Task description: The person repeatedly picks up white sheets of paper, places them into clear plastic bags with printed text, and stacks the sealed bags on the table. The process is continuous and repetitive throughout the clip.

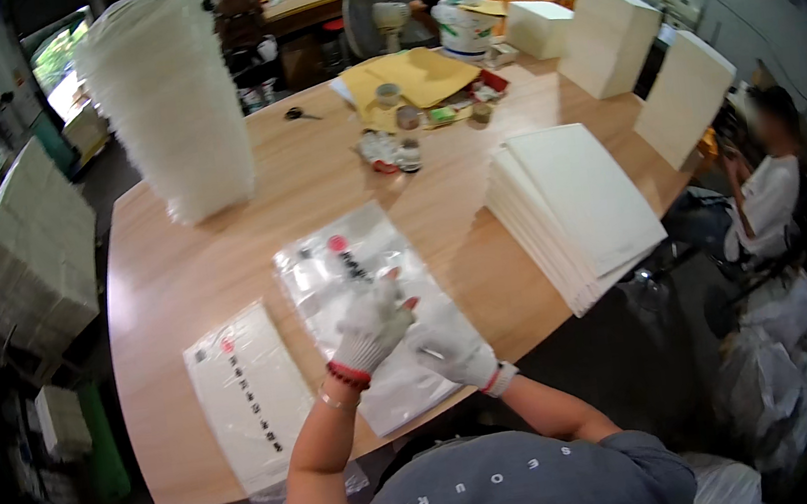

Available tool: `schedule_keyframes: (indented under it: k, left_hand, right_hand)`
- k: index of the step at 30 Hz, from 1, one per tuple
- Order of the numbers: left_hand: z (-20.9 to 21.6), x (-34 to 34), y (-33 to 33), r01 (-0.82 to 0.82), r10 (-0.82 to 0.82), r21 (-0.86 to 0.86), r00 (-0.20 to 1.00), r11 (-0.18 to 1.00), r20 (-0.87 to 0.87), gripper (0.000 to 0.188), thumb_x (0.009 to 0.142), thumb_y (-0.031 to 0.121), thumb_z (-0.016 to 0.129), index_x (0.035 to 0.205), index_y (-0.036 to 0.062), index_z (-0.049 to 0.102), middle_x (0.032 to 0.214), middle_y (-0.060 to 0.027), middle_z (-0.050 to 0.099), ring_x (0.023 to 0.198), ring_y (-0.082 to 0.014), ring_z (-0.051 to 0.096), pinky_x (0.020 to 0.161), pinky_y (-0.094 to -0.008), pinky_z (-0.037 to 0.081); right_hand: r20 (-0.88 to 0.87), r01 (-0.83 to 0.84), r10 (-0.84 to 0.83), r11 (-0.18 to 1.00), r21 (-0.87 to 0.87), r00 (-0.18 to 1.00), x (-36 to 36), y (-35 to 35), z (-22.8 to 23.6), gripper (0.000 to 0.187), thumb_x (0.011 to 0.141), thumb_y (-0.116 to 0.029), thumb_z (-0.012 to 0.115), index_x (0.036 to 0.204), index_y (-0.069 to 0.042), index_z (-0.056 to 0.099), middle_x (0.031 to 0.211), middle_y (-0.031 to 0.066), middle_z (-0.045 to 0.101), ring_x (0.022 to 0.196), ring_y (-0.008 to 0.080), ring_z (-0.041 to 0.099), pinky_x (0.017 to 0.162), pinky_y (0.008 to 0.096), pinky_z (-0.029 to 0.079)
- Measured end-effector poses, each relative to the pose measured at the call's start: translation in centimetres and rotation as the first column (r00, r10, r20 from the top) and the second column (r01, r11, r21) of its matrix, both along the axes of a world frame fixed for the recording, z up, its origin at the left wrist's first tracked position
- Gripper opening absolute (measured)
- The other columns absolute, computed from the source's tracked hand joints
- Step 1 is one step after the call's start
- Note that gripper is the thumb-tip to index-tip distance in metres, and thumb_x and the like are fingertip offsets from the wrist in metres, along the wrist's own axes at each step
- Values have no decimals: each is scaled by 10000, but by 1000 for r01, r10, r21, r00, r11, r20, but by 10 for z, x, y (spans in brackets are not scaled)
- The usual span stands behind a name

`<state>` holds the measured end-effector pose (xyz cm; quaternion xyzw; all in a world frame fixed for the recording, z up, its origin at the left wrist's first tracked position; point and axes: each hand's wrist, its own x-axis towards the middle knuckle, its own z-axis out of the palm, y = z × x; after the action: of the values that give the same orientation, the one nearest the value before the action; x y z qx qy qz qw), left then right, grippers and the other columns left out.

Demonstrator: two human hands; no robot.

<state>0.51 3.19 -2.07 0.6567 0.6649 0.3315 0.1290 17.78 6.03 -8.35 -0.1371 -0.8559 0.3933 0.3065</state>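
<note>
A clear plastic bag with red and black print lies on the wooden table in front of me. Over its middle is my left hand, in a white knit glove with bare fingertips showing; its fingers are apart. My right hand, also in a white glove, is at the bag's right edge, its fingers smeared by motion. To the left lies a white printed pack in clear plastic, its plastic end hanging over the near table edge. A stack of white sheets or boards sits to the right.
A tall stack of white plastic bags stands at the back left. Tape rolls, scissors and brown paper lie farther back. White blocks line the right edge. A seated person is beyond it.
</note>
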Motion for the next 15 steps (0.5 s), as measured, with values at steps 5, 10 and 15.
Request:
schedule_keyframes:
  k: [5,10,15]
  left_hand:
    - [29,10,-30,-57,118,250,965,966,-235,538,724,108,674,1205,4,458,970,-112,605,944,-288,558,791,-385,465]
    - [52,42,-52,74,-36,324,992,943,-123,490,689,10,676,1143,4,493,960,-96,615,913,-262,587,845,-349,464]
    - [36,93,-57,273,-316,223,930,936,186,377,749,35,655,1103,4,528,905,-101,645,846,-246,626,803,-300,479]
  right_hand:
    - [173,372,-465,841,393,868,158,52,30,214,785,-164,616,929,-7,610,1042,144,590,969,327,561,836,370,464]
    - [455,526,-750,661,535,480,245,98,80,717,731,-287,676,1317,-52,336,1191,223,482,1097,376,470,887,406,433]
    - [78,471,-653,618,629,753,288,140,24,427,760,-191,614,1143,-54,486,988,176,587,917,347,573,770,387,480]
